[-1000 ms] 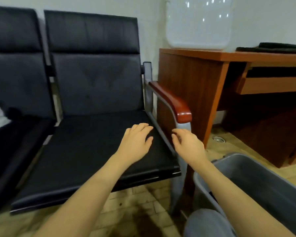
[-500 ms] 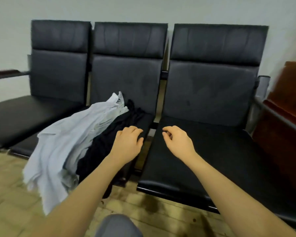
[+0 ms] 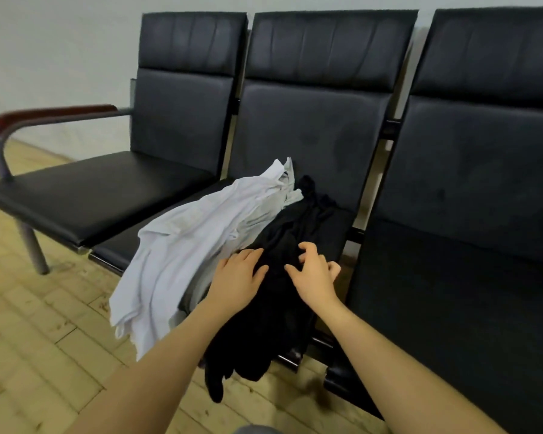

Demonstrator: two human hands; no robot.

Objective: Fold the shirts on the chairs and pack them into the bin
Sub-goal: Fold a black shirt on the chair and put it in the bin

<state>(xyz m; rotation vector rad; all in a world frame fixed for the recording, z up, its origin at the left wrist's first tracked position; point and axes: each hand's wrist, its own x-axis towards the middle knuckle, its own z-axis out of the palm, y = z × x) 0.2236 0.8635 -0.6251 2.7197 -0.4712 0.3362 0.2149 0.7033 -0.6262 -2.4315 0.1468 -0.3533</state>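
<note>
Over the last second our view has swung left, away from the right-hand end seat and the grey bin beside it, along the row of chairs to the middle chair (image 3: 298,142), and both hands have closed in on the pile of clothing there. The bin is now out of view, so we cannot say from this moment where it stands relative to the hands. The black shirt (image 3: 282,245) lies crumpled on the right part of the middle seat, with its lower part hanging over the near edge toward the floor (image 3: 44,339). The white shirt (image 3: 188,245) lies just beside it on the left, touching it and also draping over the near edge. The left hand (image 3: 237,281) rests over the seam between the two garments with its fingers nearly straight and holds nothing. The right hand (image 3: 314,274) is over the black shirt with its fingers spread and curled like a claw; we judge that it is touching or about to gather the cloth, but no fabric is visibly pinched yet. The left chair (image 3: 107,186) and the right chair (image 3: 470,245) carry nothing visible. For the task, this means that the reach is complete and the pick-up of the black shirt is the step in hand. Neither shirt is folded yet, and folding and packing remain.
</note>
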